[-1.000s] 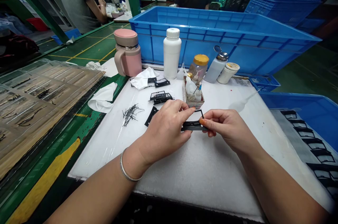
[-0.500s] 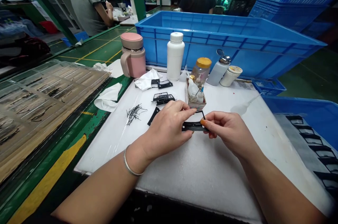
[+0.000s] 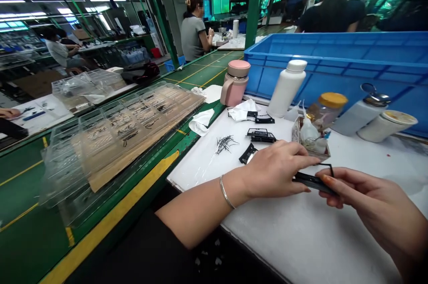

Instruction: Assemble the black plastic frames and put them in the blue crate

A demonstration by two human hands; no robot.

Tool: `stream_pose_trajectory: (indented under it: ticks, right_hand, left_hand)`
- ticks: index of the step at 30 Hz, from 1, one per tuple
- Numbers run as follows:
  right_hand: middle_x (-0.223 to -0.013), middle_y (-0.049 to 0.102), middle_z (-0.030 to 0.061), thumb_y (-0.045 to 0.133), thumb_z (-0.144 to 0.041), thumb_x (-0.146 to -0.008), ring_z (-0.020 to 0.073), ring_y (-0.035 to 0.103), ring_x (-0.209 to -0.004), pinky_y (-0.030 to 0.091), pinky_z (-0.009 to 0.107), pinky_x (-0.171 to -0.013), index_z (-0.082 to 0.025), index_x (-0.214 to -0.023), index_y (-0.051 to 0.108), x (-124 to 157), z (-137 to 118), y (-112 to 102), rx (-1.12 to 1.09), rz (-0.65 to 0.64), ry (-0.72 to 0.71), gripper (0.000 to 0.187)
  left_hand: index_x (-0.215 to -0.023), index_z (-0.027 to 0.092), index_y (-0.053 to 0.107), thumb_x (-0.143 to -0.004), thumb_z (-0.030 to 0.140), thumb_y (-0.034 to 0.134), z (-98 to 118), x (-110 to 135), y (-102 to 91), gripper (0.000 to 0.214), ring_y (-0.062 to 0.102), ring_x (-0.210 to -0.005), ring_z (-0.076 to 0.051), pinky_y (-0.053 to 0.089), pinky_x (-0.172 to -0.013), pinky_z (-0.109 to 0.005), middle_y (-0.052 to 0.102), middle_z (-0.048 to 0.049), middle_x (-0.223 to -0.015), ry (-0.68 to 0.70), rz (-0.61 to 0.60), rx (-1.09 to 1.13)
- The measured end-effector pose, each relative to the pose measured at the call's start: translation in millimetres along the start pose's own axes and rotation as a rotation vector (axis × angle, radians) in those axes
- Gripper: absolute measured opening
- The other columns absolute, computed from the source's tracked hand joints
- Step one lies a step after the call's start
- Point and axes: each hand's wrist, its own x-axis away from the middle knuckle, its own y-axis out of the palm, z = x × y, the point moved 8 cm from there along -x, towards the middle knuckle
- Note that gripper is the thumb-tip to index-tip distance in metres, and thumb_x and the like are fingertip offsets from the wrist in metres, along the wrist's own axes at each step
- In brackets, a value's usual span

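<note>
A black plastic frame piece [image 3: 312, 180], with a bar along its near side and a thin rim, is held over the white work surface [image 3: 284, 226]. My right hand [image 3: 364, 197] pinches its right end between thumb and fingers. On its left end, my left hand [image 3: 279, 170] is closed, thumb below and fingers above; the fingertips partly cover it. Left of my left hand lie a curved black part [image 3: 247, 153], a small stack of black frames [image 3: 261, 135] and a loose pile of thin black strips [image 3: 225, 144].
A small box [image 3: 325, 155] of dropper bottles stands just beyond my hands. Behind are a white bottle [image 3: 286, 90], pink mug [image 3: 235, 83], yellow-lidded jar [image 3: 331, 104] and large blue crate [image 3: 334, 67]. Clear compartment trays [image 3: 110, 137] lie left. Other people sit farther off.
The view has swung left, so the trays and more of the workshop show, and my hands appear farther right. Both hands keep hold of the black frame piece.
</note>
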Motion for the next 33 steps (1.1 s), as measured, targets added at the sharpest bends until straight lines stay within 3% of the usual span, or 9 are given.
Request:
stream_pose_trajectory:
  ticks: [3, 5, 7, 11, 17, 21, 25, 29, 33]
  right_hand:
    - [-0.070, 0.063, 0.0094, 0.074, -0.052, -0.072, 0.0178, 0.053, -0.058, 0.046, 0.028, -0.049, -0.023, -0.084, 0.073, -1, 1, -8, -0.085, 0.041, 0.011, 0.031]
    - [-0.070, 0.063, 0.0094, 0.077, -0.050, -0.069, 0.0174, 0.054, -0.058, 0.046, 0.027, -0.049, -0.021, -0.086, 0.073, -2, 3, -12, -0.150, 0.067, 0.035, 0.034]
    - [-0.071, 0.063, 0.0085, 0.079, -0.050, -0.066, 0.0168, 0.054, -0.059, 0.046, 0.026, -0.048, -0.019, -0.087, 0.072, -2, 4, -16, -0.194, 0.099, 0.046, 0.038]
    - [-0.071, 0.063, 0.0070, 0.075, -0.051, -0.071, 0.0163, 0.054, -0.059, 0.046, 0.026, -0.049, -0.019, -0.092, 0.071, 0, -2, -11, -0.176, 0.074, 0.016, 0.039]
    - [-0.071, 0.064, 0.0064, 0.075, -0.053, -0.071, 0.0160, 0.057, -0.060, 0.047, 0.025, -0.049, -0.017, -0.094, 0.071, 3, -8, -7, -0.155, 0.052, -0.002, 0.042]
    - [-0.075, 0.065, 0.0066, 0.075, -0.051, -0.073, 0.0145, 0.058, -0.062, 0.046, 0.023, -0.050, -0.016, -0.095, 0.070, 3, -9, -11, -0.174, 0.070, -0.005, 0.042]
    - [-0.068, 0.064, 0.0054, 0.078, -0.051, -0.070, 0.0127, 0.057, -0.058, 0.045, 0.021, -0.050, -0.014, -0.091, 0.070, 2, -10, -12, -0.216, 0.078, 0.002, 0.043]
    - [-0.067, 0.065, 0.0055, 0.079, -0.051, -0.068, 0.0117, 0.057, -0.055, 0.045, 0.021, -0.049, -0.014, -0.090, 0.070, 1, -10, -11, -0.239, 0.077, 0.012, 0.044]
    - [-0.065, 0.065, 0.0045, 0.077, -0.049, -0.072, 0.0102, 0.056, -0.053, 0.044, 0.020, -0.050, -0.014, -0.089, 0.069, 1, -15, -11, -0.242, 0.072, -0.015, 0.040]
  left_hand:
    - [-0.129, 0.019, 0.053, -0.076, 0.038, 0.077, -16, 5, -31.8, 0.062, 0.052, -0.113, -0.019, 0.045, -0.100, -0.031, 0.055, -0.0084, -0.122, -0.046, 0.124, 0.024]
    - [-0.118, 0.021, 0.059, -0.080, 0.035, 0.073, -41, 14, -59.0, 0.043, 0.053, -0.111, -0.019, 0.046, -0.098, -0.031, 0.057, -0.0065, -0.117, -0.197, 0.234, -0.037]
    - [-0.103, 0.021, 0.065, -0.083, 0.028, 0.068, -70, 26, -74.1, 0.021, 0.056, -0.106, -0.020, 0.046, -0.094, -0.033, 0.062, -0.0049, -0.108, -0.377, 0.208, -0.194]
    - [-0.085, 0.018, 0.070, -0.080, 0.019, 0.067, -111, 46, -64.8, 0.007, 0.059, -0.092, -0.023, 0.046, -0.082, -0.032, 0.066, -0.0073, -0.092, -0.570, -0.079, -0.410]
    - [-0.080, 0.016, 0.071, -0.078, 0.016, 0.063, -134, 58, -42.6, 0.009, 0.059, -0.083, -0.021, 0.044, -0.070, -0.028, 0.067, -0.0082, -0.084, -0.650, -0.152, -0.420]
    - [-0.083, 0.016, 0.071, -0.080, 0.015, 0.057, -127, 56, -44.5, 0.014, 0.059, -0.085, -0.021, 0.044, -0.072, -0.029, 0.065, -0.0083, -0.087, -0.625, -0.130, -0.397]
    - [-0.090, 0.022, 0.069, -0.086, 0.020, 0.056, -94, 43, -44.1, 0.014, 0.059, -0.092, -0.018, 0.044, -0.079, -0.027, 0.064, -0.0026, -0.098, -0.500, -0.101, -0.320]
    - [-0.084, 0.021, 0.069, -0.083, 0.022, 0.062, -55, 32, -11.3, 0.007, 0.059, -0.085, -0.018, 0.043, -0.071, -0.026, 0.064, -0.0022, -0.091, -0.298, -0.230, -0.236]
    - [-0.079, 0.017, 0.067, -0.081, 0.013, 0.057, -43, 31, 17.4, 0.011, 0.057, -0.077, -0.019, 0.039, -0.062, -0.027, 0.061, -0.0058, -0.084, -0.250, -0.327, -0.310]
